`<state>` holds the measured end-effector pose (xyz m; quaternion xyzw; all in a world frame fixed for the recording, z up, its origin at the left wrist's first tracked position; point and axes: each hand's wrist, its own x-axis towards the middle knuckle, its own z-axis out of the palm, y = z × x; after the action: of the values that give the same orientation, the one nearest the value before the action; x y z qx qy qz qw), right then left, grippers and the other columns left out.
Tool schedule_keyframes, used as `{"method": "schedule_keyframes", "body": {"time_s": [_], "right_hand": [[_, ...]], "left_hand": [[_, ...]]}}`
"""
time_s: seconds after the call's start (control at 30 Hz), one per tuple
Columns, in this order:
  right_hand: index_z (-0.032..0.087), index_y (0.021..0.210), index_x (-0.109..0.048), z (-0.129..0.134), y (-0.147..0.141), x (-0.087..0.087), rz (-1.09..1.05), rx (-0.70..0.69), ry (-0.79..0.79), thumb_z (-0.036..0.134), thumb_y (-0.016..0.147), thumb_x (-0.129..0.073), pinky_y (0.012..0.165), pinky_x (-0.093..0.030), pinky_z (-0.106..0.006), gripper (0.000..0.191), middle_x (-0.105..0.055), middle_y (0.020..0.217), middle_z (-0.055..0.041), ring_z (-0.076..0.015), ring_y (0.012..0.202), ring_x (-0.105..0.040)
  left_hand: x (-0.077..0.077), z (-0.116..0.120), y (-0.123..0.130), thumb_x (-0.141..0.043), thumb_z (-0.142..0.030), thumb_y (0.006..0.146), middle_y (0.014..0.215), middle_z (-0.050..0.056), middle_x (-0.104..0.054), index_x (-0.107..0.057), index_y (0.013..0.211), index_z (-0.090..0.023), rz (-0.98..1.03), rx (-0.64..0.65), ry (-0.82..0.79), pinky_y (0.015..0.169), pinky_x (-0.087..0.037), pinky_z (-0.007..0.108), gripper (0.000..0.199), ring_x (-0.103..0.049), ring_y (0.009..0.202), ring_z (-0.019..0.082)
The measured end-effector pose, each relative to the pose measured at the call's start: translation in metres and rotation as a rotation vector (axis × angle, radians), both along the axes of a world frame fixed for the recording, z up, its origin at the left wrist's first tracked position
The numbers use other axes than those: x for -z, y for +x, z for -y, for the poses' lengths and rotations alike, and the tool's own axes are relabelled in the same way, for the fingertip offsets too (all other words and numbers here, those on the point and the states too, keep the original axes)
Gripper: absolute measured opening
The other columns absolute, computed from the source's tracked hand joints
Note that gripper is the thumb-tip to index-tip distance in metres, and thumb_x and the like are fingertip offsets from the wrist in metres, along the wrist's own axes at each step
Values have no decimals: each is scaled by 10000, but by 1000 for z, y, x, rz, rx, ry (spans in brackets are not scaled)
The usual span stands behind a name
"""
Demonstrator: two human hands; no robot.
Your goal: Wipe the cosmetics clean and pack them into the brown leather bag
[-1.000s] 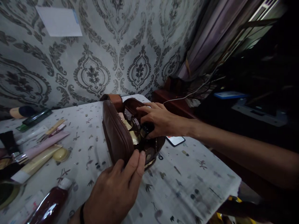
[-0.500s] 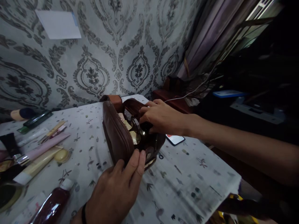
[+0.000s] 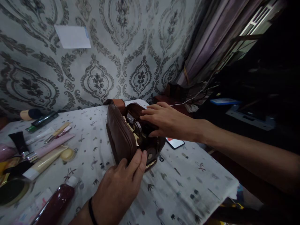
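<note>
A brown leather-look makeup bag [image 3: 120, 137] stands unzipped on the table, with gold-toned and shiny items [image 3: 137, 128] inside. My left hand [image 3: 122, 181], a black band at its wrist, grips the near rim of the bag with thumb and fingers. Over the bag's right side is my right hand [image 3: 164, 120], fingers stretched out and apart, with nothing visible in them. Its fingertips are at the opening; whether they touch the contents I cannot tell. A phone [image 3: 174, 142] with a lit screen lies just right of the bag, partly under my right forearm.
Several cosmetics lie at the left: a pink tube [image 3: 52, 147], a cream tube [image 3: 44, 162], a green bottle [image 3: 42, 121] and a dark red bottle [image 3: 56, 201]. A patterned cloth [image 3: 178, 187] covers the table. Behind is a papered wall [image 3: 131, 56].
My right hand has lifted slightly out of the bag and its fingers have straightened. My left hand stays at the rim. The camera view has shifted a little.
</note>
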<state>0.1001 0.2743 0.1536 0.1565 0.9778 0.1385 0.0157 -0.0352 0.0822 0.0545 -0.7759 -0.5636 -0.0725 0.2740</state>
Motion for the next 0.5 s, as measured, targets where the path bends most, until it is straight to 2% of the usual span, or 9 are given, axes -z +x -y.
{"method": "schedule_keyframes", "body": {"time_s": [0.07, 0.17, 0.33, 0.5], "right_hand": [[184, 1167, -678, 4, 10, 4, -90, -58, 6, 296, 883, -651, 1037, -311, -465, 307, -662, 1231, -111, -294, 1244, -511], [197, 1076, -697, 8, 21, 18, -110, -134, -7, 206, 923, -560, 1088, -274, -499, 206, -706, 1175, -78, -268, 1253, -527], [175, 977, -708, 13, 27, 32, -41, -113, 24, 65, 856, -525, 1122, -250, -529, 245, -733, 1111, -91, -270, 1235, -551], [185, 960, -707, 12, 32, 40, -104, -139, 80, 33, 841, -474, 1106, -286, -514, 303, -742, 1081, -94, -263, 1232, -566]], "left_hand": [[0, 0, 1, -470, -2, 700, 1384, 72, -612, -520, 1399, -109, 14, 5, 24, 473, -569, 263, 709, -685, 774, 170], [0, -1, 1, -475, -1, 680, 1383, 69, -614, -532, 1391, -113, 24, 8, 29, 475, -569, 262, 721, -683, 770, 173], [0, 0, -1, -495, -8, 713, 1424, 111, -571, -467, 1433, -86, 27, 16, -18, 497, -571, 265, 725, -675, 791, 175], [-4, 1, -2, -498, -68, 843, 1441, 134, -542, -427, 1458, -92, -9, 9, -69, 476, -542, 248, 621, -667, 777, 157]]}}
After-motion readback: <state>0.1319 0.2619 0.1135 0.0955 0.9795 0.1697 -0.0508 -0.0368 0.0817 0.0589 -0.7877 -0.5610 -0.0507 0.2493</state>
